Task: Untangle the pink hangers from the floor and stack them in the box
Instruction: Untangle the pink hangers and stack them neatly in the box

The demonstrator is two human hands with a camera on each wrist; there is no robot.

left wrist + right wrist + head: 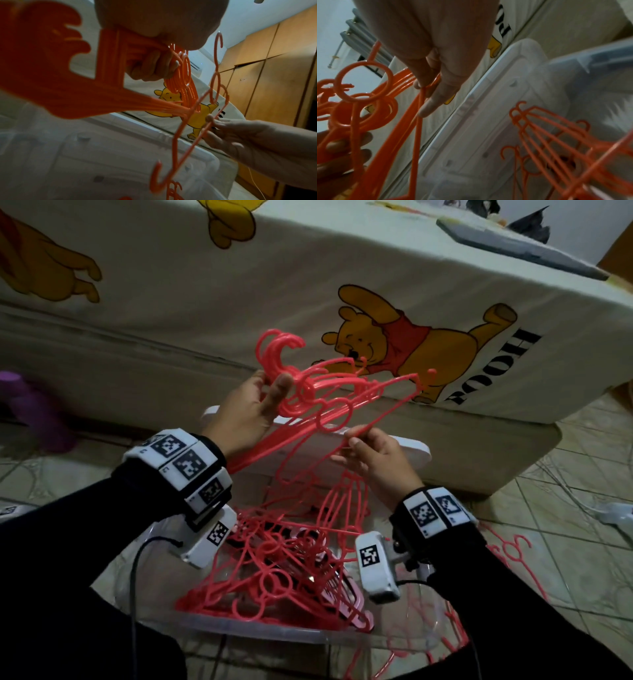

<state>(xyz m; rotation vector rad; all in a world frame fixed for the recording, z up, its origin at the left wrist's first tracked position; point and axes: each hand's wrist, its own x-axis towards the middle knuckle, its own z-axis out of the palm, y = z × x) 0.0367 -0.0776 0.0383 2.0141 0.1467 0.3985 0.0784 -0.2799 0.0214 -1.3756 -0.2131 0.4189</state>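
Note:
My left hand [265,400] grips a bundle of pink hangers [329,392] near their hooks, held up above the clear plastic box [239,630]. The same bundle [181,81] shows under the curled left fingers [154,67] in the left wrist view. My right hand [363,443] pinches the thin arm of one loose hanger [318,470] that dangles beside the bundle; thumb and forefinger [433,102] close on its rod [418,128]. A heap of tangled pink hangers [281,573] lies inside the box. A few more hangers [507,549] lie on the floor at right.
A bed with a Pooh-print sheet [394,337] rises right behind the box. The white box lid [407,450] leans against it. A purple object [37,412] sits on the tiled floor at left. Wooden wardrobe doors [274,81] stand beyond.

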